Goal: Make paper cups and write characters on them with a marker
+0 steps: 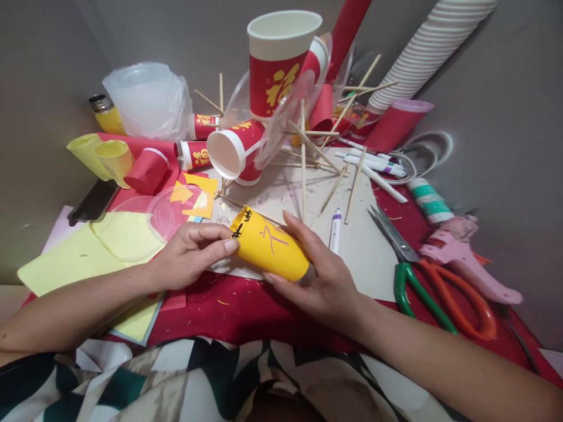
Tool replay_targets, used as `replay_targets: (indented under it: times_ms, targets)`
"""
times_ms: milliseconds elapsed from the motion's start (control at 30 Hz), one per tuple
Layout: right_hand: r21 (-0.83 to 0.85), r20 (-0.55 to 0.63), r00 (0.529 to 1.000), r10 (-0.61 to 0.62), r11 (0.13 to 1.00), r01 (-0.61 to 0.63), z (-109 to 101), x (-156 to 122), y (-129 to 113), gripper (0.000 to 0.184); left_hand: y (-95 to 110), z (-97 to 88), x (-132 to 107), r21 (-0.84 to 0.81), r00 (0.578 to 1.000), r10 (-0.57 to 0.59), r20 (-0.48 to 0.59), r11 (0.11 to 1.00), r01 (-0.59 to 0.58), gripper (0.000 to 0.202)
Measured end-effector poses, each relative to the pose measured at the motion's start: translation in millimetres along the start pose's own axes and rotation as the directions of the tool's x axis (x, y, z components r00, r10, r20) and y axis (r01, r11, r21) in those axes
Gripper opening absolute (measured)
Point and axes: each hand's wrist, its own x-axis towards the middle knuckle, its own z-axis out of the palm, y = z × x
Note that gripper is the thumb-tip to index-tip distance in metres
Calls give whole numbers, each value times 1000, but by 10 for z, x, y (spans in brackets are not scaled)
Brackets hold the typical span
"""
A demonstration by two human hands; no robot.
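A yellow paper-covered cup [270, 245] with purple pen marks and a black-marked rim lies on its side between my hands. My left hand [191, 253] pinches its rim end with thumb and fingertips. My right hand [323, 278] wraps around its other end from the right, fingers curled over the top. Just beyond my right fingers lies a white marker with a purple cap [335, 230]. The cup hovers above a white card sheet [365, 246] on the red table cover [237, 310].
Red printed paper cups [276, 61], a sideways cup [233, 153], wooden sticks [303, 170], clear lids [149, 220], yellow paper [70, 258] and a plastic bag [147, 99] crowd the back. Scissors [422, 275], a pink glue gun [466, 258], a cup stack [433, 44] and tape lie right.
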Motion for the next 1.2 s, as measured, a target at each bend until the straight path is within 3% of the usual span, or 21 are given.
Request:
replay_targets:
  times_ms: [267, 400, 533, 600, 767, 833, 933, 1067, 1200]
  targets:
    - [-16, 8, 999, -40, 999, 40, -15, -4, -20, 90, 10, 19, 11, -15, 999, -34, -30, 999, 34, 31]
    - [112, 61, 991, 122, 985, -128, -57, 5, -39, 91, -26, -5, 0, 33, 996, 17, -85, 999, -14, 33]
    - [250, 122, 949, 290, 917, -312, -74, 20, -38, 90, -36, -10, 1, 51, 996, 44, -76, 998, -40, 32]
    - [251, 124, 950, 286, 917, -309, -68, 22, -33, 87, -7, 1, 7, 5, 998, 6, -67, 1000, -6, 32]
    - [105, 39, 993, 115, 987, -119, -49, 3, -21, 83, 50, 1, 24, -113, 991, -95, -94, 990, 84, 30]
    - [104, 39, 995, 96, 990, -100, -47, -7, -19, 83, 39, -9, 29, -161, 990, -117, -84, 982, 102, 28]
    - [245, 70, 978, 194, 948, -205, -48, -6, -17, 86, 11, -19, 37, -223, 992, -99, -80, 972, 79, 22]
    - [442, 173, 932, 319, 820, -363, -47, 9, -16, 85, 4, -21, 40, -187, 995, -20, -103, 982, 0, 18]
    - [332, 153, 943, 297, 883, -332, -40, 4, -20, 86, 22, -13, 28, -146, 993, -53, -103, 989, 38, 25]
